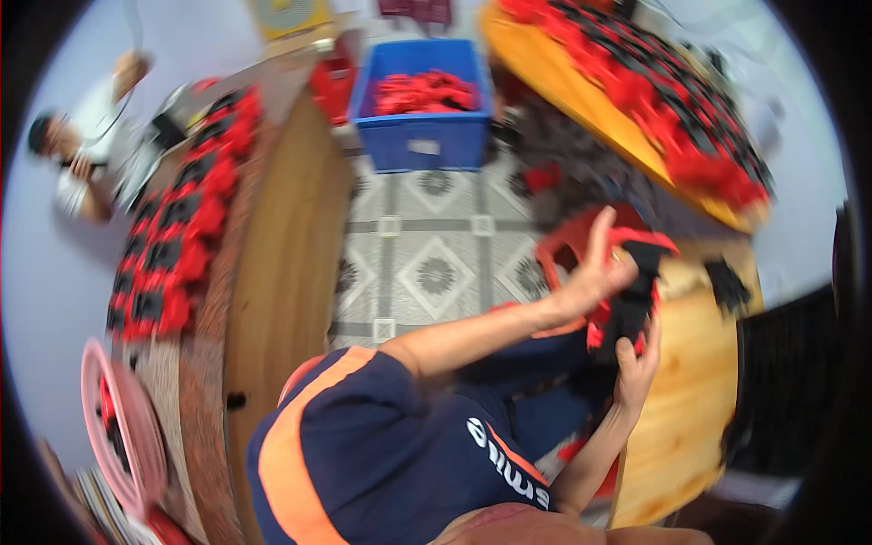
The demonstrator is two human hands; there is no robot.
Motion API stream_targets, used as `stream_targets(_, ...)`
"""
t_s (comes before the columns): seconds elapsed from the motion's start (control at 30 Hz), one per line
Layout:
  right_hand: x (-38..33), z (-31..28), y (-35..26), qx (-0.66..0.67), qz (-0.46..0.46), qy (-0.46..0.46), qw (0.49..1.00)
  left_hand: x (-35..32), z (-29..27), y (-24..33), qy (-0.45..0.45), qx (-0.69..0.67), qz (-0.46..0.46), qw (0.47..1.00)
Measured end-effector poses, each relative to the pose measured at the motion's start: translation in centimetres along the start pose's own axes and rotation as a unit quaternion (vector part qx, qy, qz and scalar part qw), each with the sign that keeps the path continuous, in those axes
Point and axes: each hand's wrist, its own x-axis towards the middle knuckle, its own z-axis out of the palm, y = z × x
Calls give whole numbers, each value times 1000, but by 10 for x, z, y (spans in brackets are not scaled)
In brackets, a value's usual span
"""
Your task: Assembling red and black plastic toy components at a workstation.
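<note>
A red and black fabric piece (627,309), shaped somewhat like a glove, is held up beside the near edge of a light wooden table (677,400). My right hand (638,363) grips its lower end, with the thumb laid over the black side. At its upper part is my left hand (599,272), one finger raised and the others bent against the fabric; motion blurs this hand somewhat. A small black fabric piece (727,286) lies on the table beyond the held one.
A blue bin (418,141) of red pieces stands on the tiled floor (431,272). Red and black pieces cover a yellow-edged table (627,136) and a left table (204,300). A red plastic stool (563,241), pink basket (136,436) and another person (91,154) are also around.
</note>
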Motion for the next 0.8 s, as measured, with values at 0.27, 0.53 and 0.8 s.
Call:
stream_targets(0.27, 73, 116, -26, 5, -39, -145, 989, 22, -85, 105, 189, 99, 267, 940)
stream_targets(0.53, 23, 56, 50, -133, 193, -50, 971, 145, -444, 315, 652, 96, 302, 689)
stream_targets(0.8, -62, 27, 49, -139, 362, 121, 914, 129, -653, 320, 702, 7, 236, 671)
